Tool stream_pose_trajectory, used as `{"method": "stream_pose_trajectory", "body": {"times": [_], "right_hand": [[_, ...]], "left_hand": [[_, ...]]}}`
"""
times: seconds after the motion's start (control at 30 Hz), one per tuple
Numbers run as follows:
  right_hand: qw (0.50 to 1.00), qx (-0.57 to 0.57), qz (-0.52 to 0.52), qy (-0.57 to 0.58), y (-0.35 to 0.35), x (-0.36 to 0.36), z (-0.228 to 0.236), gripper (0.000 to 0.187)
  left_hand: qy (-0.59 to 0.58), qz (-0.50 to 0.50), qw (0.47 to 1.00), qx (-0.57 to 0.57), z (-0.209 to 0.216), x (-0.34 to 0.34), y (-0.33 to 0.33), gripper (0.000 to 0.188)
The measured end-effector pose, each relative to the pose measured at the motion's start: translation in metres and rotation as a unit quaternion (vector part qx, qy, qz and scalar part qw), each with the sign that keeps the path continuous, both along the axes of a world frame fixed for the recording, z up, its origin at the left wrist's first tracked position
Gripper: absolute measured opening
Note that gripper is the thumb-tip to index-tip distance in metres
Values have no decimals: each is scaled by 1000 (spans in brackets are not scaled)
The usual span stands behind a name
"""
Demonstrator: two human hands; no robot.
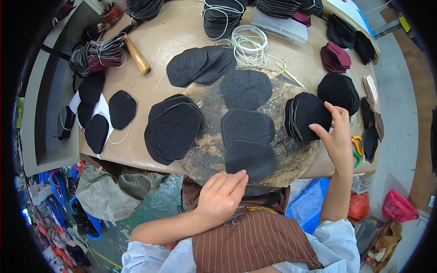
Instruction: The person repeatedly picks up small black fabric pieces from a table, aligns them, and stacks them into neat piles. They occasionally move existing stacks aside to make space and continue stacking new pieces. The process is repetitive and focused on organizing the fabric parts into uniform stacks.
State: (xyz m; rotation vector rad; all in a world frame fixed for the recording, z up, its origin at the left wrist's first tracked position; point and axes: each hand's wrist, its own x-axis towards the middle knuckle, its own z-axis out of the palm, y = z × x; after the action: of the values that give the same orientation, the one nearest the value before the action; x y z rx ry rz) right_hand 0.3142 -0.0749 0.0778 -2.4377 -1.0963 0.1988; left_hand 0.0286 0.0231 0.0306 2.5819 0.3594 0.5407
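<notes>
Three black rounded pieces lie overlapping in a column on a worn round board: a far piece (246, 88), a middle piece (248, 126) and a smooth near piece (251, 159). My left hand (223, 193) is closed, its fingertips pinching the near piece at its front edge. To the right, my right hand (336, 129) grips the edge of the top piece on a stack of black pieces (308, 117), thumb on top. A second black stack (174, 129) sits at the board's left, marked with small slits. What lies under my fingers is hidden.
The round board (207, 150) rests on a tan table (150, 95). Fanned black pieces (200, 66), coiled white cord (249, 48) and a wooden-handled tool (136, 54) lie beyond. Scissors (357, 148) with orange and green handles are at right, near dark red pieces (336, 58).
</notes>
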Motion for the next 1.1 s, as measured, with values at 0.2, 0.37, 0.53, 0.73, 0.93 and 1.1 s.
{"method": "stream_pose_trajectory", "body": {"times": [0.2, 0.37, 0.53, 0.73, 0.93, 1.1], "right_hand": [[993, -26, -10, -118, 6, -12, 3, 60], [993, -34, -9, -113, 5, -10, 2, 56], [996, 18, 0, -86, 6, -22, 15, 37], [934, 93, 125, 321, 4, -67, 25, 12], [911, 17, 123, 393, 24, -84, -28, 19], [931, 16, 131, 340, 29, -87, -32, 20]], "left_hand": [[-50, 62, 997, 2, -20, 1, -18, 33], [-33, 45, 998, -24, -20, -16, -19, 43], [-8, 62, 997, -33, -22, -36, -19, 46], [2, 90, 996, -25, -26, -41, -22, 43], [13, 81, 996, -22, -28, -42, -21, 36], [14, 72, 997, -18, -30, -45, -19, 34]]}}
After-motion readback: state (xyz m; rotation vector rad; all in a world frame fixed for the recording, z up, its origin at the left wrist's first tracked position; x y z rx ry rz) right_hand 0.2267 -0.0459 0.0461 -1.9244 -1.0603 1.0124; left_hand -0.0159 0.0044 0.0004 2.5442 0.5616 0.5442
